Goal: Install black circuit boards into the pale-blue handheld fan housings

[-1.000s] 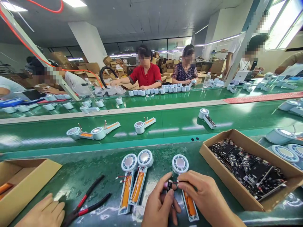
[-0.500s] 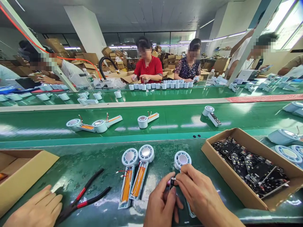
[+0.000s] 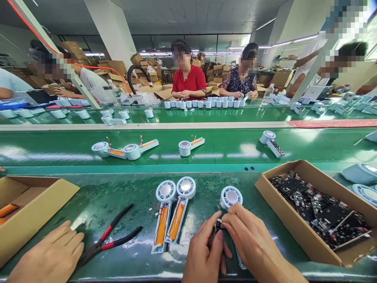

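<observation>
My left hand [image 3: 203, 251] and my right hand [image 3: 250, 241] meet at the bench's front edge. Both pinch a small black circuit board [image 3: 218, 226] between thumb and fingers. Under them lies a white fan unit [image 3: 231, 196], its round head showing and its handle mostly hidden by my hands. Two more fan units [image 3: 165, 191] [image 3: 186, 186] lie side by side just to the left, orange batteries and thin wires exposed in their open handles.
A cardboard box of black circuit boards [image 3: 321, 212] stands at the right, and another box [image 3: 32, 208] at the left. Red-handled pliers [image 3: 114, 237] lie beside another person's hand [image 3: 53, 255]. Fan units [image 3: 185, 148] ride the green conveyor [image 3: 224, 151]. Workers sit across it.
My hands have shifted slightly up and right, still pinching the small board. The fan units on the conveyor have travelled to the right. The other person's hand has edged closer to the pliers.
</observation>
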Demonstrator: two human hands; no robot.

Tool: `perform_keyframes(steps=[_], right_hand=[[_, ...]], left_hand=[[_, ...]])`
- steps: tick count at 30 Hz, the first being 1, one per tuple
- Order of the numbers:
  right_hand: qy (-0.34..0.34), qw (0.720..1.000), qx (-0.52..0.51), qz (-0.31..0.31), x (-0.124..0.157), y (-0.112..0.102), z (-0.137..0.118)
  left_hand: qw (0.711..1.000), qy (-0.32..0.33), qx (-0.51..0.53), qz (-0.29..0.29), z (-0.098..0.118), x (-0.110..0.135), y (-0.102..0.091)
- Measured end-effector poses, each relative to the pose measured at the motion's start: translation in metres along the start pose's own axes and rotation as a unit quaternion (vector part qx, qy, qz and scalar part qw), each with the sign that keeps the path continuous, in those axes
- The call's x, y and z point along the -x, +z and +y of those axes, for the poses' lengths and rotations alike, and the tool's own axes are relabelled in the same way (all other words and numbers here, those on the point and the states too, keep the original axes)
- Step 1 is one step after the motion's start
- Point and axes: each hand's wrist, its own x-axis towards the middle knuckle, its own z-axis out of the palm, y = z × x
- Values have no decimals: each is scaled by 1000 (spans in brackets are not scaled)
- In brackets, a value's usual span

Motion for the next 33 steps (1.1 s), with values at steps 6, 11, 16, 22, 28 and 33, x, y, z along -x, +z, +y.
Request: perform_keyframes(steps=[6,11,16,22,28,33], right_hand=[[-13,999,3,44,4,2,2],[-42,997,4,63,3,0,2],[-44,996,13,71,0,-1,0],[-48,994,30,89,-1,-2,-1],[-62,997,-6,53,-2,-4,4],[-26,998,-40,38,2,2,8]], left_hand=[[999,-16,31,-19,-1,-1,0],[999,-12,27,-32,0,-3,0],[998,-19,43,-46,0,-4,-1],[995,-32,67,-74,5,-5,-5],[982,-63,130,-126,13,-7,-12],[989,-49,94,-106,14,-7,-10]])
